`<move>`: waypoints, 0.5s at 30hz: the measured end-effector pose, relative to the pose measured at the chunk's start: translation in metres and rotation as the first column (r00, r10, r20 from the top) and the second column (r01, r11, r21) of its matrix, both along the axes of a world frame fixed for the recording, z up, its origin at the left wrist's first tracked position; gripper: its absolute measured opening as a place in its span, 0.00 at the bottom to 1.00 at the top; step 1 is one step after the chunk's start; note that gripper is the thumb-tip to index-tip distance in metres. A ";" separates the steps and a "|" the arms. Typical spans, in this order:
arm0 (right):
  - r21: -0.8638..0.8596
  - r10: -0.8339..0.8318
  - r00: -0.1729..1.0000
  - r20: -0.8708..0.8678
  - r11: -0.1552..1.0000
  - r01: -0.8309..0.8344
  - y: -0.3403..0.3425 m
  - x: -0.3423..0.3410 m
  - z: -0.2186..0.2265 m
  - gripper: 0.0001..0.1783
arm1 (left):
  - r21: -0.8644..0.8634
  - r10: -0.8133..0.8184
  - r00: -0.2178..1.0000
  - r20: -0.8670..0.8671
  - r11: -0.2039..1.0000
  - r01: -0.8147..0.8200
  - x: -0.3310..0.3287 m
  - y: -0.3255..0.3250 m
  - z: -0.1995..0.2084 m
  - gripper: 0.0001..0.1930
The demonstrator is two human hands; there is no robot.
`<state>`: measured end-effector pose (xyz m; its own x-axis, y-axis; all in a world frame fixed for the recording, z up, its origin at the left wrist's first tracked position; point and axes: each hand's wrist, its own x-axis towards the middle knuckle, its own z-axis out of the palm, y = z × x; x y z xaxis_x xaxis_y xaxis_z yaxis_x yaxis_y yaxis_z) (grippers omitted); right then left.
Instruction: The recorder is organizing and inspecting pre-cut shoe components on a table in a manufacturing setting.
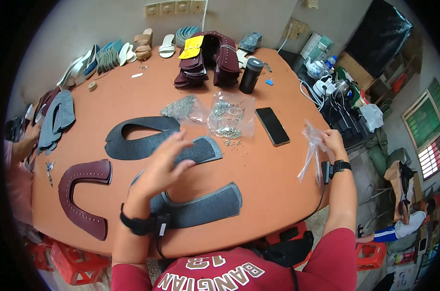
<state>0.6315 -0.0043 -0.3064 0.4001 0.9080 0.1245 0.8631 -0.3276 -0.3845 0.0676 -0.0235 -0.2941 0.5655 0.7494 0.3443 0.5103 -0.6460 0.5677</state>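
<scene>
My right hand [333,141] is closed on a clear plastic bag [309,157] at the table's right edge; the bag hangs limp and looks flat. Over the dark grey curved shoe-upper pieces [200,211], my left hand [167,162] is raised with fingers apart, holding nothing. It partly covers those pieces. Another grey upper piece [120,145] lies just beyond it. To the left rests a maroon U-shaped upper [70,194] lined with small metal studs. Two clear bags of metal studs [227,116] [183,107] lie in the middle, with loose studs [233,143] spilled beside them.
A black phone [272,127] and a dark tumbler [251,76] stand right of the bags. Stacked maroon uppers [225,60] sit at the back, with sandals [166,46] along the far edge. Another person's hand [28,138] is at the left. A cluttered side table [334,104] adjoins the right.
</scene>
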 end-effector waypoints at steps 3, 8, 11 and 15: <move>0.093 0.045 0.999 0.031 0.995 -0.048 -0.006 0.022 -0.009 0.11 | -0.052 0.161 0.936 0.312 0.987 -0.153 -0.021 -0.016 0.036 0.16; 0.107 0.016 0.998 0.064 0.994 -0.023 -0.009 0.027 -0.003 0.12 | 0.079 0.299 0.943 0.148 0.946 -0.313 -0.051 -0.037 0.049 0.15; 0.145 -0.053 0.977 -0.207 0.986 0.084 -0.010 0.014 -0.006 0.11 | 0.024 0.362 0.932 -0.017 0.932 -0.361 -0.056 -0.038 0.028 0.16; 0.141 0.041 0.990 -0.135 0.990 -0.022 -0.007 0.047 -0.012 0.07 | -0.030 0.351 0.925 -0.142 0.933 -0.359 -0.070 -0.038 -0.004 0.20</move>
<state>0.6787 -0.0117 -0.3186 0.3934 0.8983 0.1957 0.8080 -0.2363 -0.5397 -0.0026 -0.0620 -0.2985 0.2966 0.9250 0.2376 0.7732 -0.3786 0.5087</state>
